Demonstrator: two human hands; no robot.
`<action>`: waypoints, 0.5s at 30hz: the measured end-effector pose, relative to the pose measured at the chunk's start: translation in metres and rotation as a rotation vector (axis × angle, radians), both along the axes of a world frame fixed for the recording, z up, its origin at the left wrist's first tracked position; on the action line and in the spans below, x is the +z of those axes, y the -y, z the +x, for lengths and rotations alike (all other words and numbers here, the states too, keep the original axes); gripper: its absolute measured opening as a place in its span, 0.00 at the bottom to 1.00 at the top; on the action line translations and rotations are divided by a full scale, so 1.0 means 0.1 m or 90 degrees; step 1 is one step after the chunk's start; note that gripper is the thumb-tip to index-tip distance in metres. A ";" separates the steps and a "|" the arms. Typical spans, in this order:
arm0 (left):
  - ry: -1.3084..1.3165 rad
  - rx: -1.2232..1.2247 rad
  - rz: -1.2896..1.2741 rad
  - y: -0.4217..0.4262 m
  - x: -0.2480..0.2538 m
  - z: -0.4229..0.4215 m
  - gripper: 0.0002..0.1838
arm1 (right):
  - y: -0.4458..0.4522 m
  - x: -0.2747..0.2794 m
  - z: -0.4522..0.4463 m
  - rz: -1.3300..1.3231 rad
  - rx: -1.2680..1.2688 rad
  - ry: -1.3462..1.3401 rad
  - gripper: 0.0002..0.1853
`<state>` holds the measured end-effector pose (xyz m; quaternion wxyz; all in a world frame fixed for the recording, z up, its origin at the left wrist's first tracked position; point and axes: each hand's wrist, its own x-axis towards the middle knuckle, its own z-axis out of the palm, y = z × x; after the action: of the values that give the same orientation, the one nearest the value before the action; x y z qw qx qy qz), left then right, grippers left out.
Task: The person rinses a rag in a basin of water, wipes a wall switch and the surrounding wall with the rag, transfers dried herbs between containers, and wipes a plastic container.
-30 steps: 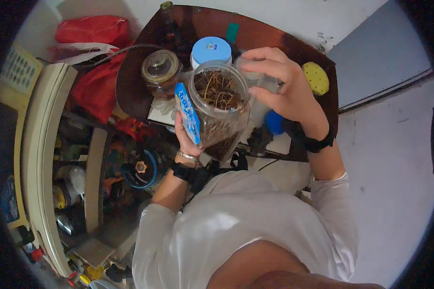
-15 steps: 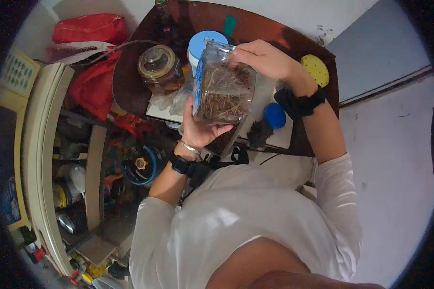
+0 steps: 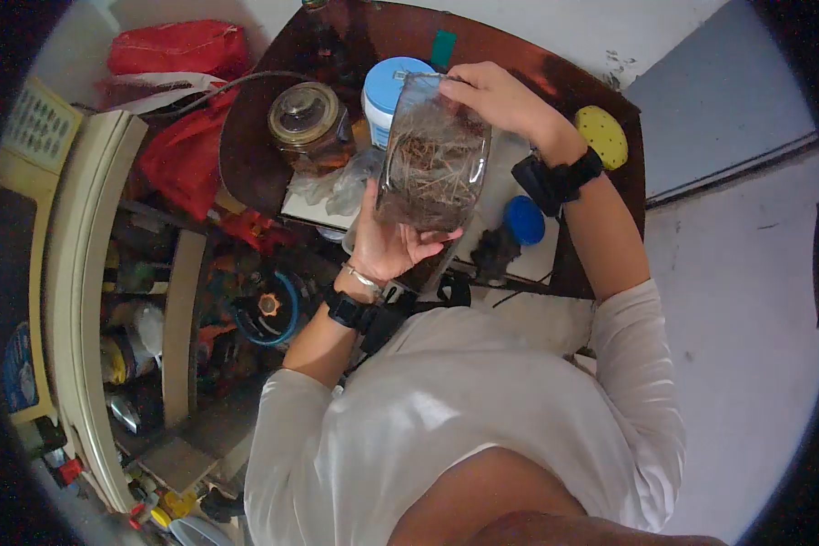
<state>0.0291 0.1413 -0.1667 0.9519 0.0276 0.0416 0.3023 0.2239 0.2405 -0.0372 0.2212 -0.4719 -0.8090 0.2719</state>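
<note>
A clear jar [image 3: 435, 168] with dry brown, root-like strands inside is held up over the table, tilted on its side. My left hand [image 3: 393, 246] supports its lower end, the fingers curled under it. At the upper end, my right hand [image 3: 487, 98] grips the jar near its rim. A blue round lid [image 3: 524, 220] lies on the table to the right of the jar, beside a dark clump [image 3: 495, 255]. Behind the jar stands a white tub with a blue lid [image 3: 396, 86].
On the brown table [image 3: 519, 55] are a glass jar with a lid [image 3: 309, 127], a crumpled plastic bag [image 3: 346, 182], a dark bottle [image 3: 323, 41] and a yellow dotted object [image 3: 601, 136]. Cluttered shelves [image 3: 146, 337] stand to the left, with red bags [image 3: 177, 50] behind them.
The jar has turned in my hands, so its blue label no longer shows. Both hands keep their hold on it, and the view has shifted slightly.
</note>
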 end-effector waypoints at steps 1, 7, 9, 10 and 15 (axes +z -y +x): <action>-0.001 0.000 0.000 0.00 -0.01 -0.01 0.49 | -0.02 -0.02 0.01 0.002 -0.014 -0.007 0.16; -0.010 -0.042 0.072 -0.01 -0.04 -0.03 0.56 | -0.06 -0.06 0.10 -0.027 -0.081 -0.019 0.17; -0.035 -0.039 0.063 0.01 -0.05 -0.03 0.57 | -0.07 -0.10 0.15 -0.035 -0.095 -0.032 0.17; -0.036 -0.039 0.063 0.02 -0.04 -0.03 0.57 | -0.07 -0.12 0.18 -0.045 -0.120 -0.054 0.19; -0.081 -0.023 0.120 0.03 -0.01 -0.05 0.58 | -0.04 -0.20 0.26 -0.107 -0.152 -0.143 0.20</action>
<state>0.0243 0.1385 -0.1680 0.9459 0.1369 0.0726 0.2849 0.2496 0.2444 -0.0568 0.3006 -0.5478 -0.6919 0.3617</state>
